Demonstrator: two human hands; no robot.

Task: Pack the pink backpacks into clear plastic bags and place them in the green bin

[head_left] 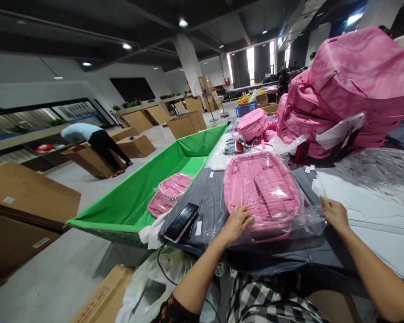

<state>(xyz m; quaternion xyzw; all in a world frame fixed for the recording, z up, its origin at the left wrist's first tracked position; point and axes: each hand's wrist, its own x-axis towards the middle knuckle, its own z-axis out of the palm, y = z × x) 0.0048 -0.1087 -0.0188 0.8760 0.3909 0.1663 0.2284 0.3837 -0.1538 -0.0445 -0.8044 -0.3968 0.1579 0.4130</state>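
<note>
A pink backpack (262, 184) lies flat on the dark-covered table in front of me, inside a clear plastic bag (311, 217). My left hand (237, 223) is at the backpack's lower left, fingers curled on the plastic. At the right, my right hand (335, 214) pinches the loose edge of the same bag, apart from the backpack. Just beyond stands a small round pink bag (253, 124) with a strap. A big heap of pink backpacks (360, 85) rises at the back right, with tags and white wrapping hanging from it.
Left of the table, a green-lined bin (121, 208) holds plastic-wrapped pink bags (170, 193). A phone (182, 222) with a cable lies at the table's left corner. White sheets (384, 206) and clear plastic (387, 168) cover the right side. A person (99, 139) bends over cartons beyond the bin.
</note>
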